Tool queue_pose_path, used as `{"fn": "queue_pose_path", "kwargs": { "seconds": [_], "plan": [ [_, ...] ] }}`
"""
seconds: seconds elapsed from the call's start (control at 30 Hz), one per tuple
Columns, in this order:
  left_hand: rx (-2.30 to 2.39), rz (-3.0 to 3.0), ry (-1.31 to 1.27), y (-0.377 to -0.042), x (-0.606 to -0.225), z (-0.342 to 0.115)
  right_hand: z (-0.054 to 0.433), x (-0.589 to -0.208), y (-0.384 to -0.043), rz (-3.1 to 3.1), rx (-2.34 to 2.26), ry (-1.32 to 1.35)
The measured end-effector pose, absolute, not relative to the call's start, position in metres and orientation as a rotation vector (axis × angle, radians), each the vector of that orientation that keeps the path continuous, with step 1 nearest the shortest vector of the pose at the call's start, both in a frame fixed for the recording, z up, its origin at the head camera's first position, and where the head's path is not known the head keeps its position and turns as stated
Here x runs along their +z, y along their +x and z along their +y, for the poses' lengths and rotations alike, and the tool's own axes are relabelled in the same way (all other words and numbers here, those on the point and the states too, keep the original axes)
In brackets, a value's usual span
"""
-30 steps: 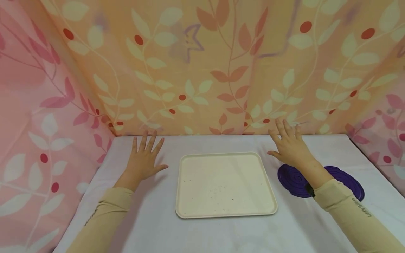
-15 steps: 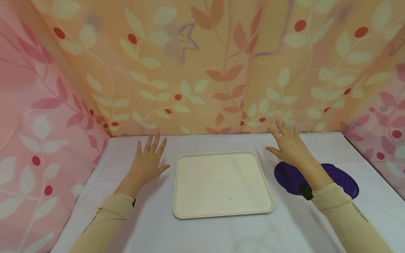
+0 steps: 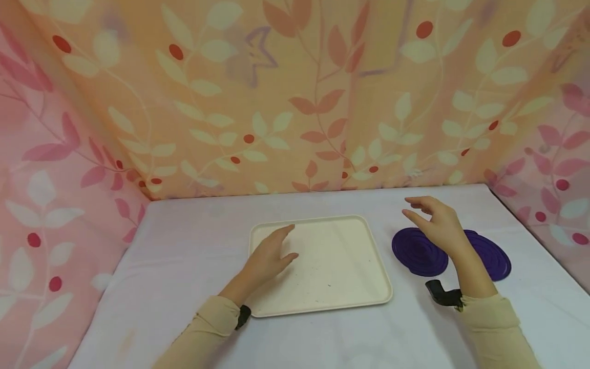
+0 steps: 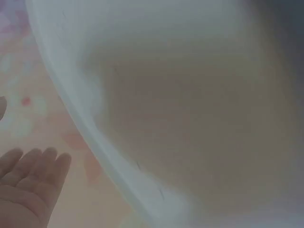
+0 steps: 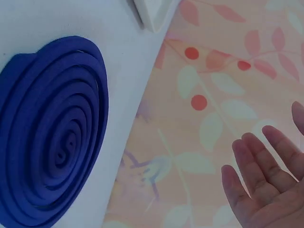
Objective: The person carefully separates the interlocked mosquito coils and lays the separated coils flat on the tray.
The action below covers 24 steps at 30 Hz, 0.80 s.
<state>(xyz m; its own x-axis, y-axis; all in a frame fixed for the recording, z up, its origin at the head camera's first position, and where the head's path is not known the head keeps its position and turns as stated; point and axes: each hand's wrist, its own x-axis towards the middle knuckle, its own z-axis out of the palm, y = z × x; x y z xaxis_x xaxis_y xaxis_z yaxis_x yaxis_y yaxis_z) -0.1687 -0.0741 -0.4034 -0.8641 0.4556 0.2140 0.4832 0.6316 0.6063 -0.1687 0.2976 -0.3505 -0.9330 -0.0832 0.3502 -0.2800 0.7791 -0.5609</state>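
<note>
My left hand [image 3: 267, 259] hovers over the left half of a cream rectangular tray [image 3: 338, 261], thumb spread from the straight fingers, holding nothing. In the left wrist view the hand [image 4: 31, 185] shows at the lower left, and the tray's pale surface [image 4: 190, 123] is blurred. Above a flat purple coil [image 3: 417, 253] is my right hand [image 3: 438, 225], its fingers loosely bent and holding nothing. A second purple coil [image 3: 490, 256] lies partly behind the right wrist. In the right wrist view, the coil [image 5: 52, 137] looks like thick cord wound in a tight spiral beside the hand [image 5: 266, 185].
A white cloth [image 3: 193, 225] covers the table. Leaf-patterned curtains [image 3: 295, 102] rise behind it and at both sides. Small dark specks dot the tray. A black wrist strap [image 3: 444, 294] shows at the right sleeve.
My left hand has moved right, from beside the tray to over it. My right hand has gone from spread fingers to loosely bent ones and shifted slightly. The view has shifted slightly.
</note>
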Motion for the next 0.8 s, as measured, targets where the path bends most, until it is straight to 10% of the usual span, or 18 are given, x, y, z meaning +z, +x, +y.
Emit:
{"fn": "queue_pose_path", "kwargs": {
  "seconds": [0.8],
  "plan": [
    [-3.07,-1.907,-0.157,-0.114,-0.433,0.096,0.365,-0.391,-0.159,-2.711,1.377,0.036]
  ]
}}
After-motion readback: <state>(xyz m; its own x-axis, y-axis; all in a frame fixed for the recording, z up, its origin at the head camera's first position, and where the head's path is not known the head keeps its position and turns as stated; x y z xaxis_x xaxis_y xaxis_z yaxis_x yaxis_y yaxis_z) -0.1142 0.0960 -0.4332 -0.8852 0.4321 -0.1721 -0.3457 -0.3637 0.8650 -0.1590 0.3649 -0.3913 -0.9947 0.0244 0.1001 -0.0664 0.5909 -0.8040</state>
